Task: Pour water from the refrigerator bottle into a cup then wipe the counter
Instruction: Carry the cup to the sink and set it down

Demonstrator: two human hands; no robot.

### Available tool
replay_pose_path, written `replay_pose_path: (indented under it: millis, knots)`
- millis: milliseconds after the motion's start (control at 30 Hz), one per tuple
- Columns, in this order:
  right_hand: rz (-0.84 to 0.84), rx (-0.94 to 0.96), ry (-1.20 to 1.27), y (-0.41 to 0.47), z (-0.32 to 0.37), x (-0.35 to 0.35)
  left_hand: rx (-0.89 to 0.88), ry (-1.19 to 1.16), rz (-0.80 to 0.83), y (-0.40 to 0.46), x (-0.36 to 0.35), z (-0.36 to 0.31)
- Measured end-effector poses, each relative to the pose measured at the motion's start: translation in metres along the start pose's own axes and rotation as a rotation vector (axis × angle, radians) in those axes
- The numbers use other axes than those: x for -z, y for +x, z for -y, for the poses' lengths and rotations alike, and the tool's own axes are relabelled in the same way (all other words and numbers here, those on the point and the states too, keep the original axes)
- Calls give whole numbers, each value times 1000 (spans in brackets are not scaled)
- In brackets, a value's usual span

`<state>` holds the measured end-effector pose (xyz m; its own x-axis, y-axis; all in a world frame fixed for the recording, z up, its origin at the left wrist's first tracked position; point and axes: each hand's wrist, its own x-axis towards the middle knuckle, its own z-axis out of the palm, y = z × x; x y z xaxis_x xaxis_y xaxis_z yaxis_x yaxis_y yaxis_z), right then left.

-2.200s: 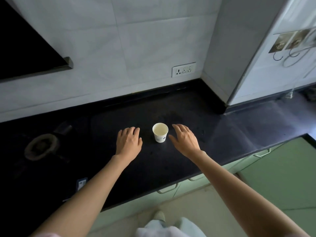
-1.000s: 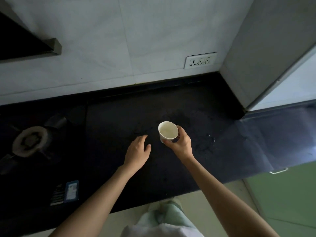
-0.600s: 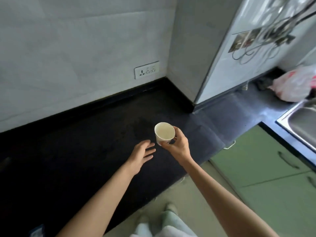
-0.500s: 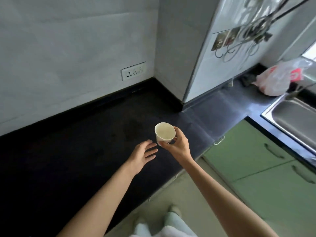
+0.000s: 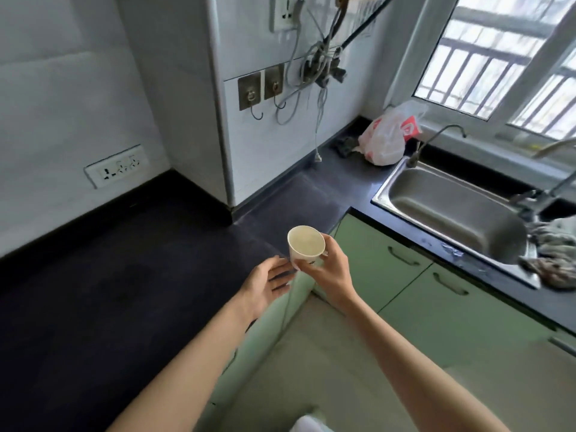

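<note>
**Cup in my right hand, sink to the far right**

My right hand grips the white cup upright by its wall, raised above the near edge of the dark counter. My left hand hangs open just beside it, fingers close to the cup's base; I cannot tell if they touch. The sink lies well to the right and farther off, a crumpled cloth at its right end, partly cut off. No bottle is in view, and I can't make out the cup's water level.

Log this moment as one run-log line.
right hand: holds cup upright, off counter | left hand: open, empty, beside cup | sink: ahead right | cloth: by sink
</note>
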<state>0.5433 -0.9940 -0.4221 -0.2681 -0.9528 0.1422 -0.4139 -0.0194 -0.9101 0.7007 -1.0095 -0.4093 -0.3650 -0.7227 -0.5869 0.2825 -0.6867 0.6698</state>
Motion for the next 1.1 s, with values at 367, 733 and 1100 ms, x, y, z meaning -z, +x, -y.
replay_pose_path:
  millis: [367,733,1100]
  knots:
    - [-24,6,-60,73,-53,147,38,-32,54,76,-152,15]
    - [-101,-90,-17,166,-97,195,103,7,91,185,-221,-13]
    - [-146,-106,-27,288,-147,194,104,-6,32,310,-254,-63]
